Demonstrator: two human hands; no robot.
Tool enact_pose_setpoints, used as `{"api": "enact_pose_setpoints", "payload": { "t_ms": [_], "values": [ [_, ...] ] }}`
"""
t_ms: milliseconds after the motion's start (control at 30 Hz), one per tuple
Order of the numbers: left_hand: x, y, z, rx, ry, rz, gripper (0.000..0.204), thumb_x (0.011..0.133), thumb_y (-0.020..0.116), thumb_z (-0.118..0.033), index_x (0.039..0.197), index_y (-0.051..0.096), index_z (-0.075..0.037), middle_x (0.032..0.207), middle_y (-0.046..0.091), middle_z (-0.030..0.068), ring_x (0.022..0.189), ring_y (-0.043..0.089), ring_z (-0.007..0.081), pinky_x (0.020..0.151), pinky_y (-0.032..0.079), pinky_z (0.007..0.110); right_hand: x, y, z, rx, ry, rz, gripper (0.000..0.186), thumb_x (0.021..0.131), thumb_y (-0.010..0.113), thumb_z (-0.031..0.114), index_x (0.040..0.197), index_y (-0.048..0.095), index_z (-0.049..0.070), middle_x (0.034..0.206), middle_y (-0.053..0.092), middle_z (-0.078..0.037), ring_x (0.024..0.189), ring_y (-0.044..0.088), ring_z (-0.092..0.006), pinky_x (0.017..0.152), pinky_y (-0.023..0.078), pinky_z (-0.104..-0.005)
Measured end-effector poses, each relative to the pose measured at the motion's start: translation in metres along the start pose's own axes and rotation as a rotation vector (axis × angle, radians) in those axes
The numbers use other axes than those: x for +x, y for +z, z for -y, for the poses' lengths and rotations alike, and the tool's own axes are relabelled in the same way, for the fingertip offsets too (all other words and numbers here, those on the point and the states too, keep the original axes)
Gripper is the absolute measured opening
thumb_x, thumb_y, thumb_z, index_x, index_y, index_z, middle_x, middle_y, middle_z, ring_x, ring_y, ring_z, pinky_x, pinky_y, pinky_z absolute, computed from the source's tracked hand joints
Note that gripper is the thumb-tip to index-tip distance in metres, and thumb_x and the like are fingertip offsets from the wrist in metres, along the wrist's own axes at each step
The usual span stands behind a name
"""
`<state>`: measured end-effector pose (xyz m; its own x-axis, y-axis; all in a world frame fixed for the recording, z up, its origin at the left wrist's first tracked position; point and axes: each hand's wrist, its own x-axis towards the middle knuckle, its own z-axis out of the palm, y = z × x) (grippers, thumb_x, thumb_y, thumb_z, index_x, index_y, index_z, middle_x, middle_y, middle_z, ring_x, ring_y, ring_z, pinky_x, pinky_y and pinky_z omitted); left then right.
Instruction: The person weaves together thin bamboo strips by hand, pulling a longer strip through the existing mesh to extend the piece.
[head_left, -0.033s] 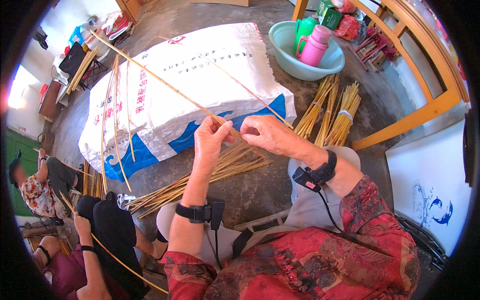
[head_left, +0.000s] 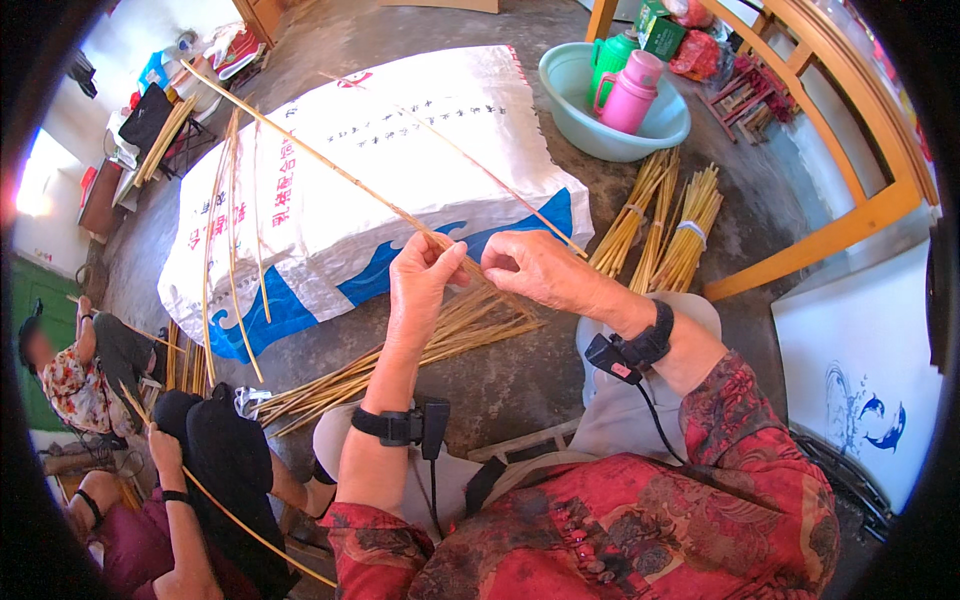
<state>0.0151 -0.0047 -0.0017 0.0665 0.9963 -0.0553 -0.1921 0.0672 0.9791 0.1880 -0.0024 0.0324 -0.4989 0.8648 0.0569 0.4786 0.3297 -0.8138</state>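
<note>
My left hand [head_left: 422,268] is closed in a pinch round a long straw-coloured stalk [head_left: 330,163]. The stalk slants up and away to the far left, over a white sack. Close beside it, my right hand [head_left: 535,268] has its thumb and forefinger pinched at the thin, brushy end of the same stalk, between the two hands. The fingertips partly hide that end. Below my hands, a loose heap of similar stalks [head_left: 345,378] lies on the floor, brushy ends toward the right.
The white sack [head_left: 420,130] with a blue wave border bears several single stalks. Tied stalk bundles [head_left: 690,225] stand at right, near a pale blue basin [head_left: 560,110] holding a green and a pink flask [head_left: 630,92]. A wooden frame [head_left: 800,245] rises at right. Two people handle stalks at left.
</note>
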Motion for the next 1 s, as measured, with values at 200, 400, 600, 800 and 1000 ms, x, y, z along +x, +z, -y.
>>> {"api": "enact_pose_setpoints", "payload": {
  "t_ms": [200,400,600,800,1000],
  "values": [
    [0.001,0.002,0.003,0.071,0.025,0.008,0.011,0.080,0.060,-0.010,0.083,0.051,-0.003,0.068,0.056,0.0032,0.056,0.054,0.0098,0.051,0.045,0.023,-0.001,0.003,-0.003,-0.136,-0.034,-0.048,0.013,0.074,0.056,0.013,0.076,0.052,0.001,0.068,0.054,-0.012,0.064,0.054,-0.0262,0.058,0.042,-0.0337],
    [0.000,0.008,0.005,0.067,0.001,-0.014,0.013,0.078,0.062,-0.010,0.078,0.053,-0.001,0.063,0.057,0.0041,0.053,0.054,0.0083,0.047,0.044,0.021,-0.003,0.007,-0.008,-0.299,-0.085,-0.054,0.010,0.073,0.053,0.011,0.075,0.051,0.002,0.072,0.055,-0.015,0.069,0.055,-0.0320,0.060,0.043,-0.0380],
    [-0.001,0.011,0.005,0.135,-0.006,0.049,0.013,0.079,0.061,-0.011,0.080,0.052,-0.002,0.066,0.058,0.0050,0.057,0.056,0.0097,0.050,0.046,0.021,-0.007,0.005,-0.010,-0.280,-0.028,-0.026,0.009,0.071,0.053,0.010,0.074,0.050,0.003,0.072,0.055,-0.015,0.069,0.055,-0.0327,0.059,0.042,-0.0393],
    [-0.003,0.013,-0.005,0.210,-0.017,0.040,0.012,0.081,0.059,-0.011,0.081,0.051,-0.001,0.067,0.058,0.0053,0.057,0.056,0.0101,0.052,0.047,0.022,-0.013,0.004,-0.012,-0.317,-0.024,-0.053,0.008,0.070,0.053,0.010,0.073,0.050,0.004,0.071,0.056,-0.014,0.068,0.055,-0.0329,0.059,0.043,-0.0400],
    [0.006,-0.005,0.000,-0.020,0.009,-0.068,0.011,0.084,0.054,-0.011,0.085,0.050,0.000,0.072,0.057,0.0076,0.059,0.057,0.0150,0.055,0.050,0.026,-0.017,-0.014,-0.020,-0.255,-0.035,-0.101,0.008,0.069,0.055,0.008,0.072,0.050,0.003,0.066,0.054,-0.013,0.061,0.054,-0.0299,0.054,0.042,-0.0360]
  ]
}}
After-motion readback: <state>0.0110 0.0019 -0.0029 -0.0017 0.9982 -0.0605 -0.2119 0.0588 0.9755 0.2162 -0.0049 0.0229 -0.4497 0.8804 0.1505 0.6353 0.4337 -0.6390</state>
